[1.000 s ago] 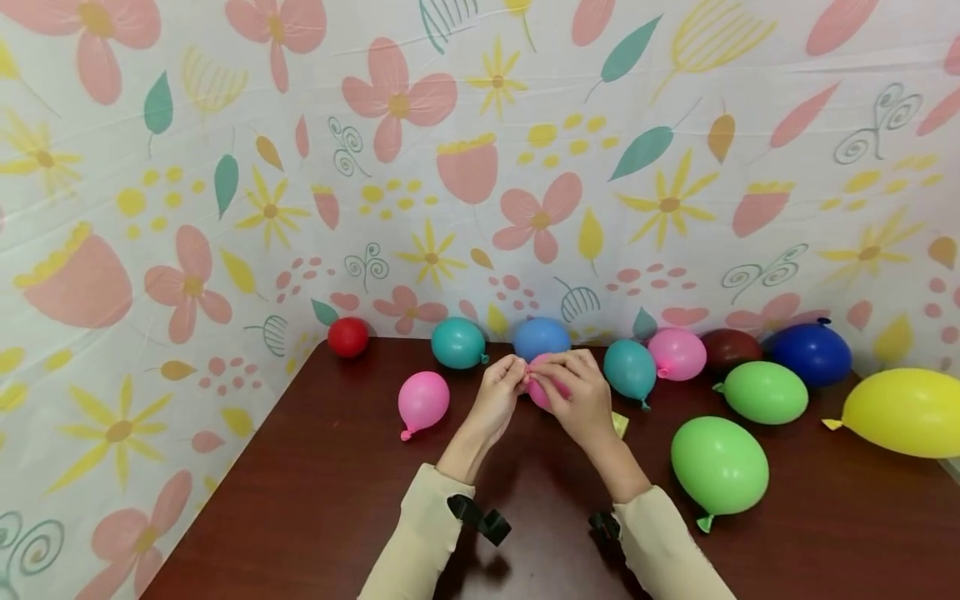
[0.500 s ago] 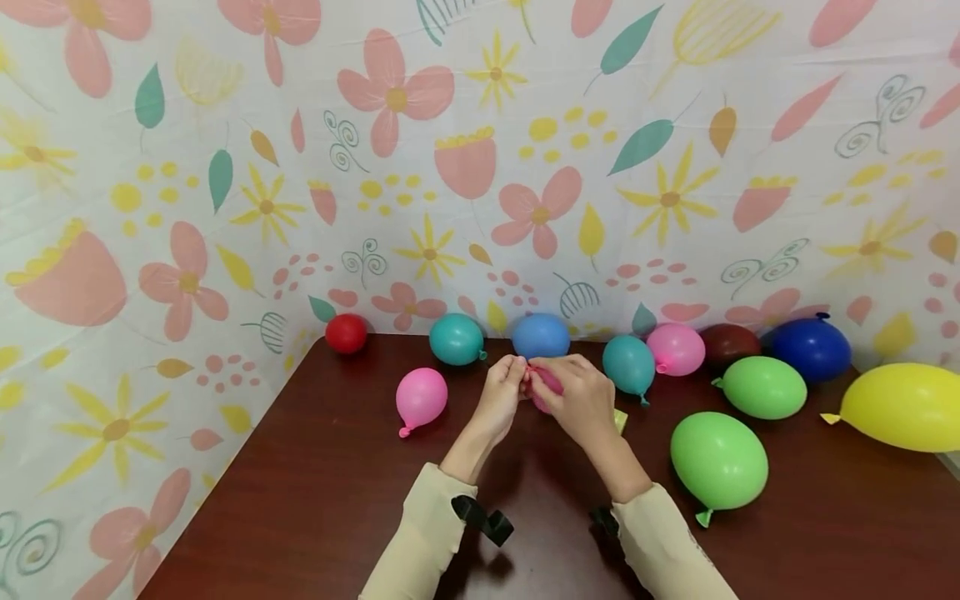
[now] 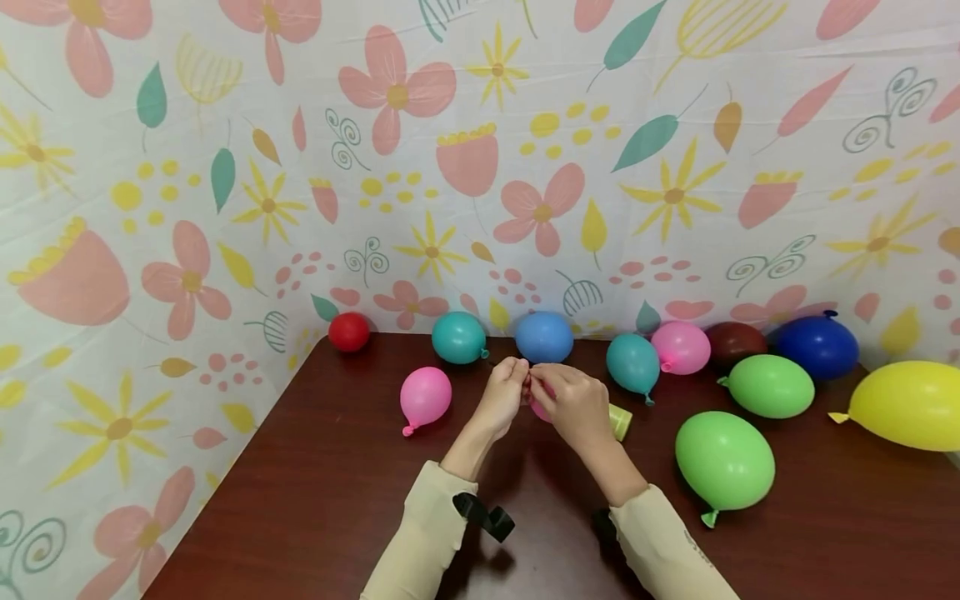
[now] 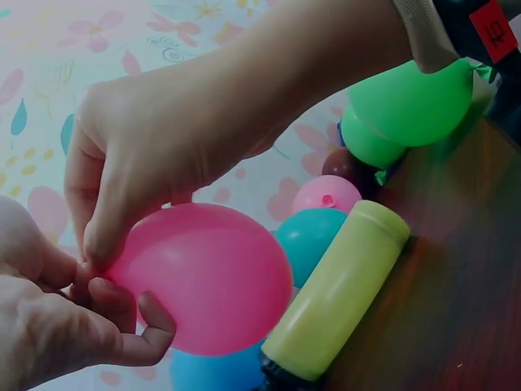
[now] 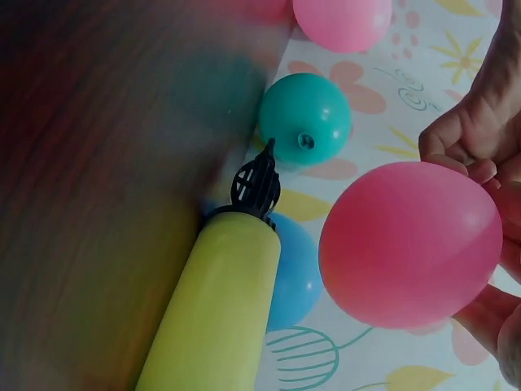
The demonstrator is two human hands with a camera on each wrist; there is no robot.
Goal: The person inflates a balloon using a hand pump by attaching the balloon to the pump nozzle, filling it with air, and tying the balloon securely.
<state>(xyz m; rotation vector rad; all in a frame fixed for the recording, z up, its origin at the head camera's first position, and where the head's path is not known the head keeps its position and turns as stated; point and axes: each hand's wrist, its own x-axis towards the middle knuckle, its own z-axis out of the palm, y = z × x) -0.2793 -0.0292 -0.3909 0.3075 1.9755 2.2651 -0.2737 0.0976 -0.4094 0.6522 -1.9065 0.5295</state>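
Between the hands is a deep pink inflated balloon, its neck at the fingertips. My left hand pinches the neck from the left. From the right, my right hand pinches it too, thumb and forefinger meeting the left fingertips. The neck itself is mostly covered by fingers, so I cannot tell whether it is knotted. In the head view the right hand hides most of the balloon. A yellow-green hand pump with a black nozzle lies on the table close to the right hand.
Behind the hands stand a light blue balloon and teal balloons. A pink balloon lies left, a red one at the back corner. Green, dark blue and yellow balloons lie right. Floral cloth backs the table.
The right hand's fingers have drawn in over the neck and now cover more of the pink balloon. More of the pump shows beside the right hand. The left hand stays nearly in place.
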